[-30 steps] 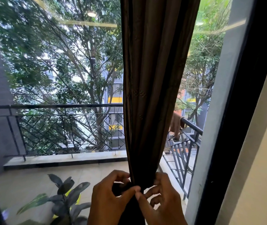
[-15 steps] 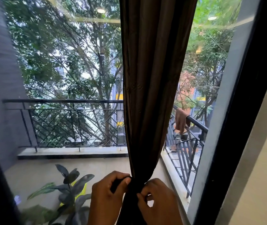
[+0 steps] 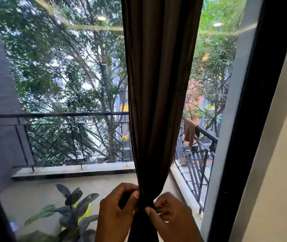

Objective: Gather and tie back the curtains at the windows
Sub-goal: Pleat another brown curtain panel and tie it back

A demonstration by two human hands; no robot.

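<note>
A dark brown curtain (image 3: 158, 95) hangs in front of the window glass, gathered into a narrow bunch at the bottom of the view. My left hand (image 3: 116, 213) grips the bunch from the left, fingers curled round a dark band of fabric there. My right hand (image 3: 172, 219) pinches the bunch from the right, thumb and fingertips pressed on the cloth. Both hands meet at the narrowest point of the curtain. Whether the dark band is a separate tie-back I cannot tell.
A black window frame (image 3: 254, 119) and a cream wall (image 3: 282, 172) stand at the right. Beyond the glass lie a balcony with a black metal railing (image 3: 65, 137), a leafy potted plant (image 3: 72, 212) at the lower left, and trees.
My thumbs have drawn apart and both hands have shifted on the bunch; the right hand sits slightly lower now. The view has drifted a little.
</note>
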